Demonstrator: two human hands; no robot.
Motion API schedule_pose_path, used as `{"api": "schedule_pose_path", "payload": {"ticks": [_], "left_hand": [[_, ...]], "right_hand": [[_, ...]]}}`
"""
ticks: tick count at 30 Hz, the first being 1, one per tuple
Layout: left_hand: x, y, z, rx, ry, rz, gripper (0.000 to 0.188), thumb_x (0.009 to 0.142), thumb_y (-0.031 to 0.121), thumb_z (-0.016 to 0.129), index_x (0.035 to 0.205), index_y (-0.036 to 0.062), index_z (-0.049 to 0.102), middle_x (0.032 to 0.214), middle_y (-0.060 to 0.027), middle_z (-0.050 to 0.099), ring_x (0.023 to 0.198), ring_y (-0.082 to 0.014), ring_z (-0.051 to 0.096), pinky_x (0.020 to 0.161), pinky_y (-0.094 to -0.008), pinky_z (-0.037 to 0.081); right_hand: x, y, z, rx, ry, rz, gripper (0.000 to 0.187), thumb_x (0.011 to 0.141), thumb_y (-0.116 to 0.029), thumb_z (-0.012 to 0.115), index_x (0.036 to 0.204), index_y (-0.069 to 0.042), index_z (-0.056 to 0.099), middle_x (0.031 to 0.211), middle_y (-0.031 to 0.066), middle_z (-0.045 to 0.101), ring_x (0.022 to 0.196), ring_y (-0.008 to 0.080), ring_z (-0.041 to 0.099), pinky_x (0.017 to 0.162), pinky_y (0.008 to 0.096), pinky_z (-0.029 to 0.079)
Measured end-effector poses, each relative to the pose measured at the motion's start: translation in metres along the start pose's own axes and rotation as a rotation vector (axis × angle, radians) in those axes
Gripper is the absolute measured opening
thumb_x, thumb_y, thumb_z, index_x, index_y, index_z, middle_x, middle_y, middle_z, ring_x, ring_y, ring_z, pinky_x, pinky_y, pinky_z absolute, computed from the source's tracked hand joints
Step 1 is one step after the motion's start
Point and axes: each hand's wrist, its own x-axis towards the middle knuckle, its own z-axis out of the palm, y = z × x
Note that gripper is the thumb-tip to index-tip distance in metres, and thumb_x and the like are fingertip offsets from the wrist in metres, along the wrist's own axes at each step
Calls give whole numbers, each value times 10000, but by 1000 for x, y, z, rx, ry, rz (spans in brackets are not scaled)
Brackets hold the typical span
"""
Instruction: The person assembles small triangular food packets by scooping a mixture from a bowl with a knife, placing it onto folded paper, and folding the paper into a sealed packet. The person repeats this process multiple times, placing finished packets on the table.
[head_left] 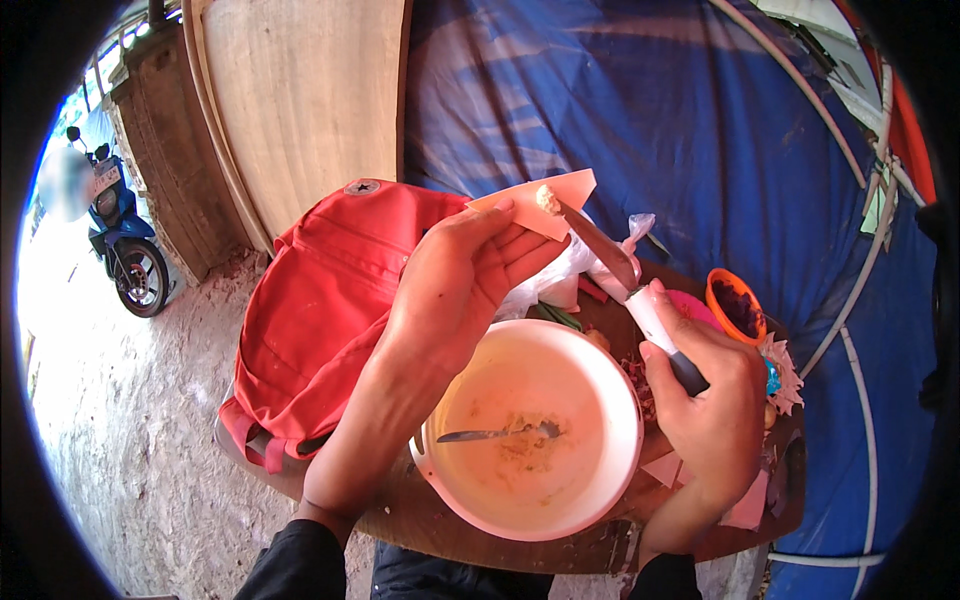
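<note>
The right hand [705,400] hides part of the knife [600,240]. The lump [547,199] on the card [572,190] is too small to identify. The left forearm [375,390] covers parts of the bag [325,290] and basin [500,375]. A blurred patch [66,186] overlaps the motorbike [118,225]. The lower edge cuts off 2 sleeves [300,565].

Got a thin, flat, pale peach sheet [526,208] with straight edges, held up at a tilt by its left end in the left hand [468,262]. Got a small, lumpy, off-white dab [547,199] on its face near the middle. Got a knife [642,306] in the right hand [715,395], white handle with dark grey end, blade pointing up-left, tip at the dab
</note>
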Motion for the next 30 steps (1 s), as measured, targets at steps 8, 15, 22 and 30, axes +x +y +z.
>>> {"api": "schedule_pose_path", "payload": {"ticks": [8, 15, 22, 30], "left_hand": [[7, -5, -4, -55, -7, 33, 329, 1001, 94, 435, 1178, -79, 651, 1344, -157, 637, 1221, -194, 622, 1116, -327, 441], [14, -5, -16, -82, 125, 146, 301, 1008, 54, 417, 1170, -146, 572, 1255, -244, 626, 1223, -313, 594, 1115, -420, 455], [11, -12, -21, -224, -140, 144, 264, 1004, 47, 405, 1102, -152, 548, 1269, -279, 602, 1239, -322, 588, 1144, -451, 435], [4, -13, -11, -172, -98, 203, 227, 1004, 57, 426, 1046, -135, 539, 1232, -269, 602, 1196, -313, 606, 1112, -441, 471]], "right_hand": [[-12, 16, -18, 20, 34, -42, 440, 793, 16, 709, 1229, -44, 705, 929, 215, 716, 807, 356, 708, 723, 389, 536], [-28, 18, -41, 132, -305, 92, 370, 747, -6, 779, 1110, -15, 709, 882, 158, 712, 807, 267, 710, 735, 341, 518], [-54, 18, -10, 199, -763, 90, 312, 744, -34, 797, 1049, 10, 748, 909, 163, 722, 831, 284, 708, 746, 349, 535], [-64, 31, 16, 73, -682, 87, 222, 801, -108, 762, 1020, -75, 778, 869, 135, 705, 792, 334, 680, 717, 416, 505]]}}
